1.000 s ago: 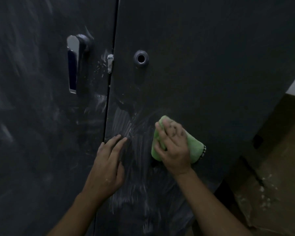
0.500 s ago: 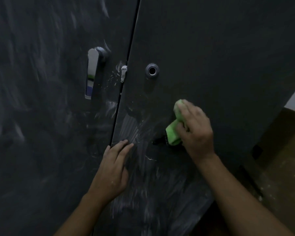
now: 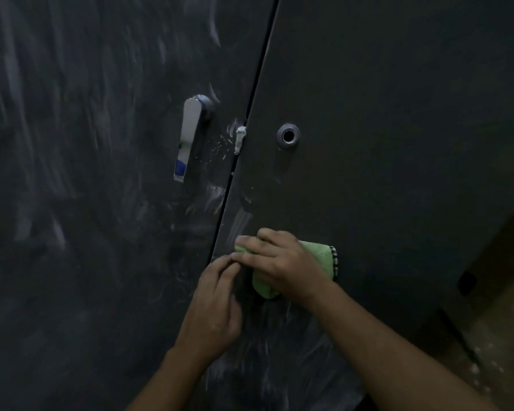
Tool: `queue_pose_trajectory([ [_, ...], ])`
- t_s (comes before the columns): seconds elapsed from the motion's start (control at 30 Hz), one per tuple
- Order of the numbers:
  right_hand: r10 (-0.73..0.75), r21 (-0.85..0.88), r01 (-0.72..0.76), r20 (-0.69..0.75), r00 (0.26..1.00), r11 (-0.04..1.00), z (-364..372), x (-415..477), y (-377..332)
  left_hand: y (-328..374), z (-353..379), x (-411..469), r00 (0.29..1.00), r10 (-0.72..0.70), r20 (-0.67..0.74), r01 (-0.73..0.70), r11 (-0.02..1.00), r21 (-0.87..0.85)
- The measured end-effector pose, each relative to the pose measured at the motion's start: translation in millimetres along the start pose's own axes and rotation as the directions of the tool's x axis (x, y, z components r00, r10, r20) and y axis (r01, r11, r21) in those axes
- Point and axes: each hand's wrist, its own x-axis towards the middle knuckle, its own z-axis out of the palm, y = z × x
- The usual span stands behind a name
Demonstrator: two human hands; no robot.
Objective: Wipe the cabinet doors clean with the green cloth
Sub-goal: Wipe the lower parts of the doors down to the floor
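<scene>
A: What's on the left door [image 3: 86,203]?
B: White smears and an upright handle [image 3: 187,137]. The left hand [image 3: 211,315] rests at the seam, fingers loosely bent, holding nothing.
A: And the green cloth [image 3: 318,256]?
B: It's folded flat on the right door [image 3: 398,143], long axis left-right, checked edge pointing right. The right hand [image 3: 282,265] presses it, fingers nearly straight, pointing left.

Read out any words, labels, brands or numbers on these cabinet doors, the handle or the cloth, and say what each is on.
No readable text anywhere.
handle: blue patch at its lower end, too blurred to tell if lettered.
green cloth: checkered edge, no label text.
cabinet doors: white smears only, no writing.
</scene>
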Motion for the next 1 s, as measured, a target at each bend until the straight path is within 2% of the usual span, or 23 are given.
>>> queue_pose_trajectory([
  [0.07,-0.006,-0.039,0.005,-0.016,1.000,0.999,-13.0,9.7,4.7,0.4,-5.0,2.3,0.999,-0.029,-0.025,0.028,0.999,-0.021],
  [0.13,0.148,-0.047,-0.158,-0.176,0.973,0.986,-32.0,26.0,15.1,0.5,-8.0,3.7,0.999,-0.037,-0.038,0.036,0.999,-0.032],
  [0.2,0.325,0.005,-0.344,-0.338,0.883,0.939,-46.5,44.6,28.0,0.3,-9.6,3.6,0.999,-0.026,-0.036,0.025,0.999,-0.027],
  [0.23,0.359,0.010,-0.382,-0.367,0.858,0.924,-47.7,52.8,30.3,-0.5,-9.8,3.4,0.999,-0.022,-0.034,0.021,1.000,-0.023],
  [0.37,0.350,-0.005,-0.380,-0.377,0.857,0.925,-30.1,68.7,23.6,-4.3,-9.4,3.9,0.994,-0.063,-0.084,0.061,0.998,-0.024],
  [0.47,0.245,-0.087,-0.289,-0.339,0.908,0.953,-22.6,72.5,13.8,-3.7,-7.2,4.1,0.977,-0.134,-0.163,0.142,0.989,0.034],
  [0.6,0.034,-0.127,-0.064,-0.229,0.973,0.990,-6.7,63.8,0.1,-5.7,-6.2,-0.2,0.949,-0.230,-0.217,0.250,0.966,0.069],
  [0.73,-0.033,-0.065,0.029,-0.052,0.998,0.997,16.5,30.8,-14.1,-9.0,-13.5,4.4,0.944,-0.228,-0.237,0.238,0.971,0.015],
  [0.83,-0.065,-0.020,0.067,0.072,0.995,0.998,20.5,10.9,-18.5,-9.8,-17.4,3.6,0.966,-0.194,-0.172,0.191,0.981,-0.037],
  [0.9,-0.017,-0.012,0.017,-0.007,1.000,1.000,5.1,15.6,-11.0,-11.9,-17.7,2.3,0.979,-0.167,-0.121,0.161,0.985,-0.059],
  [1.0,0.186,-0.062,-0.205,-0.224,0.957,0.977,-31.7,51.5,9.9,-16.0,-14.7,2.2,0.988,-0.136,-0.071,0.135,0.991,-0.027],
])
